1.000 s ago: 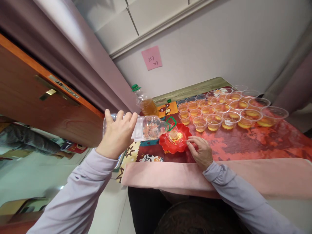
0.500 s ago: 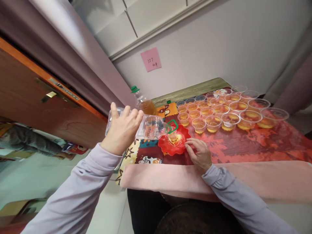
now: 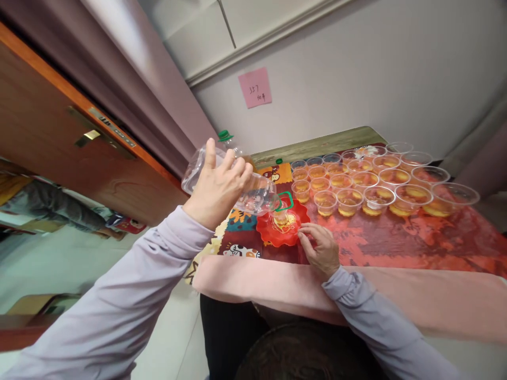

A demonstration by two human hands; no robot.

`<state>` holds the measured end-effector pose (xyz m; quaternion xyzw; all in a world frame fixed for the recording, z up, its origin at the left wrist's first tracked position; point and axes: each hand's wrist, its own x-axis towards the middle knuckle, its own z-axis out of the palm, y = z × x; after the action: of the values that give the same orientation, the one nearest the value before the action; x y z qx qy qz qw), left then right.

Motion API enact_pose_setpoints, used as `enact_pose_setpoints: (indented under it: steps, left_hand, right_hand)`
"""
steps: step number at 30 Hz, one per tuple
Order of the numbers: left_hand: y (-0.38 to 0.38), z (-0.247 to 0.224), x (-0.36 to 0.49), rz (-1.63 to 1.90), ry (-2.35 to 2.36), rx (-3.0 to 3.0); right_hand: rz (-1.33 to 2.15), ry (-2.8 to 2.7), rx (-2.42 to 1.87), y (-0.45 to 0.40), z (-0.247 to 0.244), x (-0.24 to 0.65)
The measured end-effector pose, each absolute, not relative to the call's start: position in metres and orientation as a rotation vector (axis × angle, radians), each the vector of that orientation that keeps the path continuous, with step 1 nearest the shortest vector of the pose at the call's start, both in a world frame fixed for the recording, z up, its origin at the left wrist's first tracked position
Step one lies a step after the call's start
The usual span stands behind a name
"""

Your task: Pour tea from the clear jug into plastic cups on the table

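My left hand [image 3: 221, 190] is wrapped over a large clear plastic bottle [image 3: 259, 196], which slopes down to the right. A green carry loop [image 3: 291, 200] hangs at its neck. Under the bottle's mouth stands a small clear plastic cup [image 3: 282, 216] with a little yellowish liquid in it. That cup is on a red dish with a scalloped rim [image 3: 266, 232]. Thumb and fingertips of my right hand [image 3: 319, 249] pinch the dish's right edge. Right of the dish, several clear cups [image 3: 350, 202] with amber liquid stand close together in rows.
Behind my left hand stands another bottle with a green cap [image 3: 225, 135]. A loose green cap [image 3: 279, 161] lies near the table's back edge. Pink cloth [image 3: 273, 277] runs along the front edge. A wooden door [image 3: 59, 142] is at the left; a wall rises behind.
My left hand has raised the bottle's base, so the bottle slopes more steeply. My right hand stays at the dish's edge. The camera view has shifted slightly.
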<state>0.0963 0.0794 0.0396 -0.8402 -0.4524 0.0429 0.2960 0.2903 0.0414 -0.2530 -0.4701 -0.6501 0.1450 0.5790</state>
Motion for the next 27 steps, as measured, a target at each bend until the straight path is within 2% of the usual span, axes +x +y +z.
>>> enact_pose_setpoints:
  steps: [6, 16, 22, 24, 27]
  left_hand:
    - [0.074, 0.044, 0.112, 0.076, -1.376, -2.322]
    - [0.072, 0.048, 0.113, -0.006, -1.337, -2.329]
    - [0.069, 0.054, 0.081, 0.088, -1.364, -2.164]
    - [0.063, 0.045, 0.053, 0.046, -1.452, -2.089]
    - [0.052, 0.004, 0.004, -0.306, -1.773, -1.968]
  right_hand:
    - [0.359, -1.522, -1.093, 0.042, -0.252, 0.289]
    - [0.329, -1.526, -1.091, 0.043, -0.253, 0.287]
    - [0.287, -1.494, -1.127, 0.04, -0.252, 0.289]
    - [0.269, -1.491, -1.139, 0.04, -0.252, 0.289]
    - [0.247, -1.489, -1.14, 0.04, -0.252, 0.288]
